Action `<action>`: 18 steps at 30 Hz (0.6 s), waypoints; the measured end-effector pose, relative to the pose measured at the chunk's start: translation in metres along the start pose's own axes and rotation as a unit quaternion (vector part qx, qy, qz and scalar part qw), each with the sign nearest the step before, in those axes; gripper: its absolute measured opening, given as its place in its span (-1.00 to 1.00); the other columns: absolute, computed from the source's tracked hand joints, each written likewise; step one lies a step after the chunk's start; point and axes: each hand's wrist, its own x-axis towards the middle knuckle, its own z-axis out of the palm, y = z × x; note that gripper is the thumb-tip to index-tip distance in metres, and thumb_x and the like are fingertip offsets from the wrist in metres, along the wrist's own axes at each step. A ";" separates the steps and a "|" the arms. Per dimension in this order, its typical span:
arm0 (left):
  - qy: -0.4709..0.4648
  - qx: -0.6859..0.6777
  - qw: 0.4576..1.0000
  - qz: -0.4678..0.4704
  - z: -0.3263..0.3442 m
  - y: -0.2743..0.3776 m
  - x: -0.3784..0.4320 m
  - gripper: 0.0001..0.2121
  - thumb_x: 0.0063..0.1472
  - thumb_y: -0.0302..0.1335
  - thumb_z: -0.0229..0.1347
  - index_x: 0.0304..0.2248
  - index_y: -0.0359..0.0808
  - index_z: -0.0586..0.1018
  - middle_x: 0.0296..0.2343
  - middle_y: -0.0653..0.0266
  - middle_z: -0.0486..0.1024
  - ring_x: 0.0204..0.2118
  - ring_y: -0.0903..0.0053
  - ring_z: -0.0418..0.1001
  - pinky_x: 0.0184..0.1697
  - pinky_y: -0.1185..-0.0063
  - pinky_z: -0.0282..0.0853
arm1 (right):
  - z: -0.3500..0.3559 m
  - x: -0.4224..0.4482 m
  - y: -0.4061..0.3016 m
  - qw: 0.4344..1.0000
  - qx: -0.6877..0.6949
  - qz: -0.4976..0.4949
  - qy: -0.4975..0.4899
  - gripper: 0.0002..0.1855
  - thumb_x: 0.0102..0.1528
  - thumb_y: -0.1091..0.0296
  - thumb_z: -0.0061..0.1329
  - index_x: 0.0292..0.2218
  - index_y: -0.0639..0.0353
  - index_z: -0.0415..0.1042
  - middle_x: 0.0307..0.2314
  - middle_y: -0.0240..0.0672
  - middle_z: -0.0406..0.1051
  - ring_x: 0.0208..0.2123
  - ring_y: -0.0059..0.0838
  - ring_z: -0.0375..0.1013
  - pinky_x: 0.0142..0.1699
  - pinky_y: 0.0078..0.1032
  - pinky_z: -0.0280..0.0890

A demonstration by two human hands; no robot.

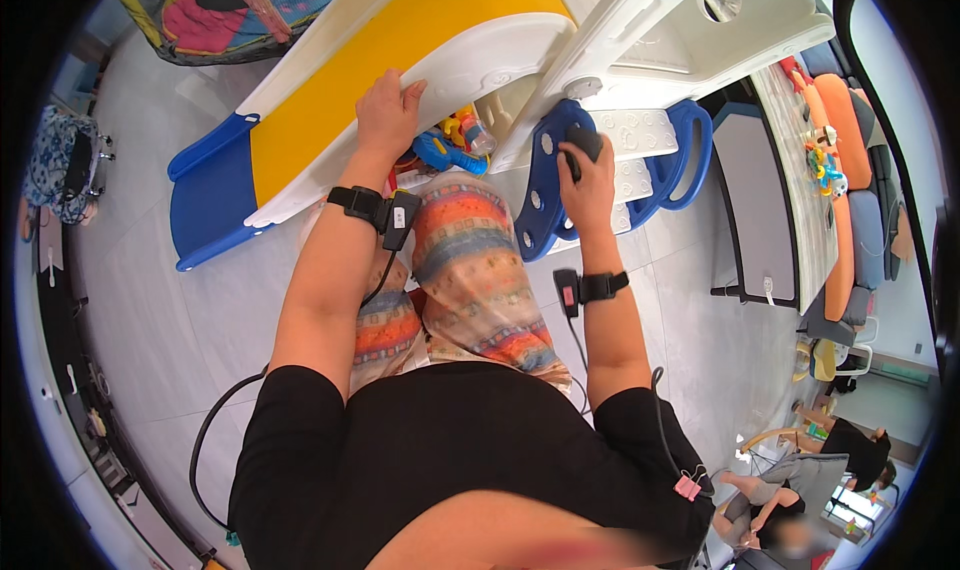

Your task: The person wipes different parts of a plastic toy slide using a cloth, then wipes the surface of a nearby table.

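Observation:
My left hand (390, 116) rests on the white side rail (480, 56) of a children's plastic slide, its fingers over the edge beside the yellow chute (360, 67). In my right hand (589, 183) is a dark object (583, 144), perhaps a cloth or brush; its kind is unclear. That hand is at the blue side panel (544, 183) of the slide's steps. Between the hands, under the slide, lie a blue plastic toy (439, 152) and a clear bottle-like item (478, 134). My knees in patterned trousers are just below them.
The slide's blue foot (214, 202) reaches the tiled floor at left. A trampoline-like item with fabric (217, 14) stands beyond it. At right are a table (795, 195) with toys and an orange and blue sofa (844, 134). Two people (859, 446) are at lower right.

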 end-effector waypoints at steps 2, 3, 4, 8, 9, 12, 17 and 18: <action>-0.008 0.008 1.000 -0.007 -0.002 -0.001 0.001 -0.68 0.20 -0.19 0.03 -0.39 -0.35 0.39 -0.50 -0.01 0.45 -0.40 0.03 0.42 -0.35 0.20 0.27 | 0.001 -0.032 0.004 1.000 0.020 0.020 -0.006 -0.78 0.02 0.37 0.06 -0.24 0.07 0.52 -0.04 0.10 0.19 -0.02 0.10 0.23 0.08 -0.24 0.16; 0.002 0.007 1.000 -0.005 -0.002 0.000 0.001 -0.68 0.20 -0.19 0.04 -0.39 -0.35 0.39 -0.50 -0.01 0.45 -0.40 0.03 0.42 -0.35 0.21 0.27 | 0.001 -0.049 0.008 0.998 0.036 0.041 -0.012 -0.77 0.02 0.39 0.06 -0.22 0.07 0.51 -0.03 0.12 0.17 0.00 0.12 0.20 0.10 -0.23 0.14; 0.013 0.004 1.000 -0.002 -0.001 0.002 0.001 -0.68 0.20 -0.20 0.04 -0.40 -0.35 0.38 -0.50 0.00 0.45 -0.40 0.04 0.42 -0.34 0.21 0.27 | 0.003 -0.069 0.016 0.998 0.036 0.050 -0.014 -0.76 0.02 0.41 0.05 -0.20 0.07 0.50 -0.02 0.13 0.14 0.02 0.13 0.17 0.12 -0.23 0.11; 0.015 -0.008 1.000 0.000 0.000 0.001 0.001 -0.69 0.19 -0.21 0.04 -0.40 -0.35 0.38 -0.51 -0.01 0.45 -0.40 0.03 0.41 -0.34 0.20 0.26 | 0.013 -0.128 0.038 0.991 0.075 0.099 -0.046 -0.71 0.04 0.41 0.04 -0.15 0.05 0.48 0.03 0.15 0.07 0.09 0.15 0.09 0.18 -0.23 0.04; 0.014 0.000 1.000 0.002 0.000 -0.002 0.000 -0.69 0.19 -0.22 0.04 -0.41 -0.35 0.37 -0.51 -0.01 0.44 -0.40 0.02 0.40 -0.34 0.19 0.25 | 0.014 -0.135 0.039 0.991 0.076 0.102 -0.048 -0.72 0.05 0.41 0.04 -0.15 0.05 0.48 0.03 0.15 0.07 0.09 0.15 0.09 0.18 -0.22 0.03; 0.010 0.007 1.000 0.000 0.000 -0.003 0.000 -0.69 0.19 -0.22 0.04 -0.42 -0.35 0.36 -0.51 -0.02 0.44 -0.40 0.01 0.39 -0.35 0.18 0.23 | 0.011 -0.154 0.047 0.979 0.094 0.140 -0.117 -0.75 0.08 0.41 0.01 -0.16 0.06 0.48 0.04 0.13 0.07 0.11 0.12 0.07 0.19 -0.30 0.01; 0.007 -0.003 1.000 -0.011 0.001 -0.001 -0.001 -0.70 0.19 -0.22 0.04 -0.42 -0.33 0.36 -0.51 0.01 0.42 -0.38 0.02 0.38 -0.35 0.18 0.21 | -0.024 -0.154 0.052 0.918 0.182 0.315 -0.158 -0.77 0.18 0.26 -0.10 -0.18 0.13 0.49 -0.16 -0.12 0.38 -0.10 -0.27 0.36 0.03 -0.43 0.20; 0.009 -0.002 1.000 -0.011 0.002 0.000 -0.001 -0.71 0.19 -0.22 0.04 -0.42 -0.32 0.36 -0.51 0.02 0.42 -0.38 0.03 0.38 -0.34 0.19 0.20 | -0.034 -0.141 0.046 0.892 0.241 0.358 -0.136 -0.76 0.19 0.27 -0.12 -0.18 0.16 0.48 -0.19 -0.15 0.42 -0.12 -0.33 0.39 0.03 -0.46 0.21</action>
